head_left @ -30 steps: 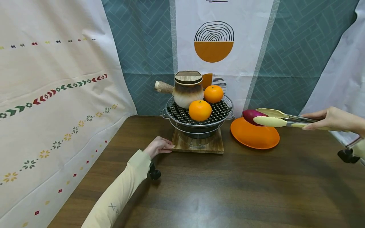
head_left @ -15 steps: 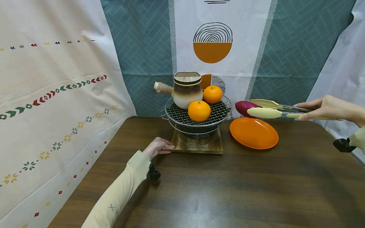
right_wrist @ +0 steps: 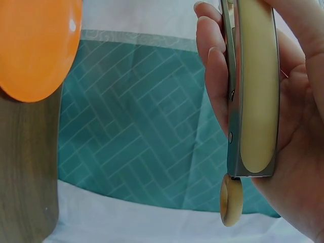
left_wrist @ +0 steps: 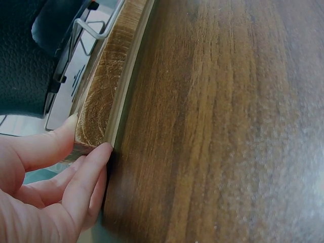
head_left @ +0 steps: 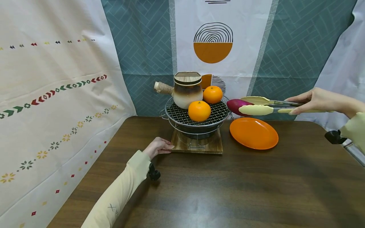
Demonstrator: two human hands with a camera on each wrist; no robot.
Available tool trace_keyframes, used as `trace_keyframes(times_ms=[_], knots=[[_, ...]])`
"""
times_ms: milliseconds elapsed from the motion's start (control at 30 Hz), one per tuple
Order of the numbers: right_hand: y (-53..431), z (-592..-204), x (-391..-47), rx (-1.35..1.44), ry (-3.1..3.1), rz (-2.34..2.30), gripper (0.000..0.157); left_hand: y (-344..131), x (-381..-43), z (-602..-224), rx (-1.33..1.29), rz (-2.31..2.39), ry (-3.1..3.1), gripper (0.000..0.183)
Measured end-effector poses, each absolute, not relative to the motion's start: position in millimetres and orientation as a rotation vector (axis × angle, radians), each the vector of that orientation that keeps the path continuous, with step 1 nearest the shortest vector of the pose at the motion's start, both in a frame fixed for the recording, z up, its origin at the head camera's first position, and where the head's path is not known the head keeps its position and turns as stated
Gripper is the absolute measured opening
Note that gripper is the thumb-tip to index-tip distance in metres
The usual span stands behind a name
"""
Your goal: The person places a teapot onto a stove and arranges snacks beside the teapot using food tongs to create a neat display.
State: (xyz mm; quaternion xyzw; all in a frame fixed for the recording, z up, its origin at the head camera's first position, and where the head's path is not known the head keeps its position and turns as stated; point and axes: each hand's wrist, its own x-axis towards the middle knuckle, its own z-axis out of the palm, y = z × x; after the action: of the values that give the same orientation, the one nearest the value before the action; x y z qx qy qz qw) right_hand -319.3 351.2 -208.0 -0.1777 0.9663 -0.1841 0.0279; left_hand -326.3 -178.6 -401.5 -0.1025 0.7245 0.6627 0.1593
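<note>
My left hand [head_left: 158, 147] pinches the near left corner of a wooden board [head_left: 211, 146], thumb on top and fingertips along its edge, as the left wrist view shows. On that board stands a round grill with a wire mesh [head_left: 182, 116]. The mesh carries a lidded pot [head_left: 186, 96] and two oranges [head_left: 199, 111] [head_left: 212, 94]. My right hand [head_left: 319, 100] grips yellow-tipped tongs [head_left: 256, 110], whose tips hold a smooth purple-red oval thing [head_left: 237, 106]. It hangs beside the grill's right rim, above the far left of an orange plate [head_left: 254, 134].
The brown wooden table [head_left: 242, 190] spreads out in front of the grill and plate. Curtains stand behind and at the sides, a patterned cream one [head_left: 57, 104] on the left. The pot's rope-wrapped handle [head_left: 164, 88] juts out leftward.
My right hand has moved left and upward with the tongs, bringing the purple-red thing from over the plate toward the grill. The left hand stays at the board's corner.
</note>
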Motion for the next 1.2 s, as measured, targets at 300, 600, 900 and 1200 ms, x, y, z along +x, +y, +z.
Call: trace_keyframes(times_ms=[300,600,900,1200], knots=[[335,-189,-325,-0.625,2.941,-0.532,0.059,-180,-328,-402,-0.287,1.887,2.08,0.037],[322,-182,-328,-0.666,2.9,-0.507,0.059,-179,-326,-403,-0.297,1.877,2.086,0.037],[311,-173,-338,-0.714,2.857,-0.485,0.057,-180,-326,-401,-0.288,1.883,2.078,0.038],[299,-168,-344,-0.743,2.824,-0.476,0.058,-179,-326,-400,-0.301,1.872,2.083,0.037]])
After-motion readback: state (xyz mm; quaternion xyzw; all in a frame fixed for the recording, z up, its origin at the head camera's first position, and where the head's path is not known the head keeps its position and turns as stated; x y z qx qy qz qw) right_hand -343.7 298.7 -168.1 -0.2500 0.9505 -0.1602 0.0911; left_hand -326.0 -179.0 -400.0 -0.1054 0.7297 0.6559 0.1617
